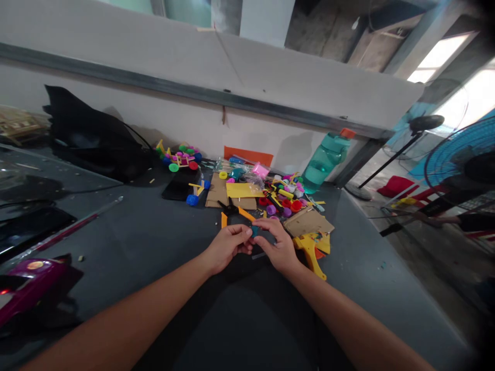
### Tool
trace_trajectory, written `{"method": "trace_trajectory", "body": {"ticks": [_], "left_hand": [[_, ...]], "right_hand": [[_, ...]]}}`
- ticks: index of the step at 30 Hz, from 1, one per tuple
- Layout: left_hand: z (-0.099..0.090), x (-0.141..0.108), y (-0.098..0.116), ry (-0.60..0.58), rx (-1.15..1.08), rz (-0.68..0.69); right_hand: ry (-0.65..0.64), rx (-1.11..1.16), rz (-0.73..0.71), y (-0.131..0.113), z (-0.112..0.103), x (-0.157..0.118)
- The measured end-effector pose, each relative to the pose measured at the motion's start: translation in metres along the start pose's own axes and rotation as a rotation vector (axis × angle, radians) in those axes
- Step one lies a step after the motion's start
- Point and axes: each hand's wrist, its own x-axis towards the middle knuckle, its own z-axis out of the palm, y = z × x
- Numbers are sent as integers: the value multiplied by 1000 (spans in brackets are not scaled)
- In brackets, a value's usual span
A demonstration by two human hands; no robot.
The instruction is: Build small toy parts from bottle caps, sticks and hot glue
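Over the dark table (154, 288) my hands meet at a small teal plastic piece (254, 231), possibly a bottle cap; fingers cover much of it. My left hand (229, 247) pinches its left side. From the right, the thumb and fingers of my right hand (279, 245) close on it too. Just beyond lie pliers with orange handles (225, 220), their jaws pointing away. A yellow glue gun (310, 251) rests beside my right wrist. Under my right fingers is a thin clear strip (259, 255).
Behind the hands are a yellow card (243, 190), cardboard (309, 222) and a heap of coloured caps (286, 206). A small wheeled model (198, 192) stands near a black phone (180, 185). Farther out are a teal bottle (325, 159), a black bag (93, 139) and a fan (467, 165).
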Motion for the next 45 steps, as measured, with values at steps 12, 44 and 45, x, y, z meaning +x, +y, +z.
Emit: {"method": "trace_trajectory", "body": {"ticks": [12,44,45], "left_hand": [[0,0,0,4,-45,22],[2,0,0,31,-18,2],[3,0,0,38,-22,-5]], "right_hand": [[-45,-55,-40,1,0,-2],[-12,137,103,1,-1,0],[19,134,115,2,-1,0]]}}
